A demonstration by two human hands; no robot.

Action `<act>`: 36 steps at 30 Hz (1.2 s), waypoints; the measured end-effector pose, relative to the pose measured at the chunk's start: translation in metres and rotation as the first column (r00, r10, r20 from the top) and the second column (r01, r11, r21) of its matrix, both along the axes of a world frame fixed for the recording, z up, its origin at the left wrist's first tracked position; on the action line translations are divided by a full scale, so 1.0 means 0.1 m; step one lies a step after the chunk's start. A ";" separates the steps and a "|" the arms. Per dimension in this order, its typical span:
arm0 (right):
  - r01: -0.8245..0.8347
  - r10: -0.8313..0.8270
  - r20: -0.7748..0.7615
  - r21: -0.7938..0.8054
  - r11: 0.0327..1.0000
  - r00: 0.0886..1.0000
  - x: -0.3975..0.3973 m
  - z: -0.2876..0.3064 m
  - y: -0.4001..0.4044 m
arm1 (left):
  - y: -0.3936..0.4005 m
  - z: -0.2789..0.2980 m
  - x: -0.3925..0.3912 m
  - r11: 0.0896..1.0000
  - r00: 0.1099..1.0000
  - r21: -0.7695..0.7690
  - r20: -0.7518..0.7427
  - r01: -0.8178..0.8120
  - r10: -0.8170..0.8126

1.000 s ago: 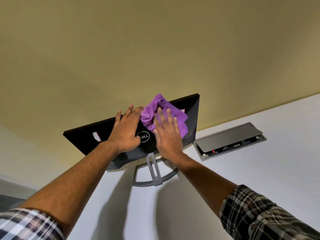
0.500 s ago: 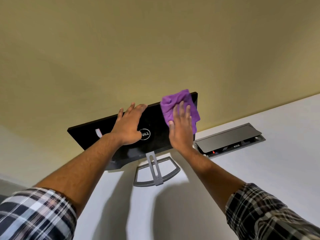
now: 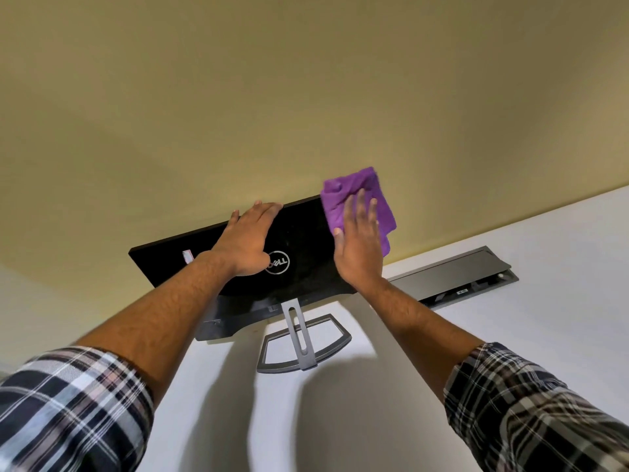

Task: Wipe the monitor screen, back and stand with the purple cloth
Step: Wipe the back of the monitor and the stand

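The black monitor (image 3: 306, 229) faces away from me, its glossy back with a round logo toward the camera. It stands on a grey open-frame stand (image 3: 303, 345) on the white desk. My left hand (image 3: 248, 240) lies flat on the back, left of the logo, fingertips at the top edge. My right hand (image 3: 359, 243) presses the purple cloth (image 3: 360, 199) with straight fingers against the back's upper right corner. The cloth overhangs the monitor's top and right edges. The screen side is hidden.
The white desk (image 3: 510, 335) meets a yellow wall (image 3: 306, 97) behind the monitor. A grey cable hatch (image 3: 456, 270) with its lid raised is set into the desk right of the monitor. A small white sticker (image 3: 187, 256) sits on the monitor's left back.
My right hand has slid the cloth from the middle of the monitor's back up and to the right, to the upper right corner. My left hand stayed on the back.
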State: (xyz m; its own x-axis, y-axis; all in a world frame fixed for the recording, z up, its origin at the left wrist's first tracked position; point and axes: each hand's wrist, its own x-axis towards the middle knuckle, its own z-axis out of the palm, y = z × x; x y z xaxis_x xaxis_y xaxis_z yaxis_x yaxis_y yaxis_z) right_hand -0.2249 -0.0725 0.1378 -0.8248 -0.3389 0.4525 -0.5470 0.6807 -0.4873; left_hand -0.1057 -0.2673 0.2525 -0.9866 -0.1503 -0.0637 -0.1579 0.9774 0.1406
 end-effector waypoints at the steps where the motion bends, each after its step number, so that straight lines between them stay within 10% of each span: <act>1: 0.056 -0.054 0.055 -0.042 0.998 0.997 -0.05 0.02 0.00 | 0.00 0.00 -0.01 1.000 1.000 0.002 -0.006 0.002 -0.002; 10: -0.211 0.247 -0.162 0.211 0.955 0.956 0.04 -0.11 -0.13 | -0.06 0.05 -0.09 0.992 0.999 -0.122 -0.030 0.041 -0.045; 17: 0.088 -0.082 0.061 -0.097 0.991 0.995 -0.14 -0.04 -0.14 | -0.06 0.01 -0.04 1.000 0.999 0.010 -0.038 0.008 -0.008; 23: -0.218 0.255 -0.195 0.191 0.957 0.947 0.31 -0.13 -0.43 | -0.13 -0.05 -0.10 0.999 0.995 0.015 -0.083 0.049 -0.048; 30: 0.147 -0.139 0.063 -0.148 0.978 0.988 -0.18 0.05 -0.26 | -0.12 -0.09 -0.05 0.999 0.995 0.012 -0.097 0.031 -0.029; 36: -0.124 0.128 -0.183 0.033 0.992 0.975 0.19 0.01 -0.54 | -0.11 -0.19 -0.05 0.996 0.985 -0.064 -0.158 0.062 -0.071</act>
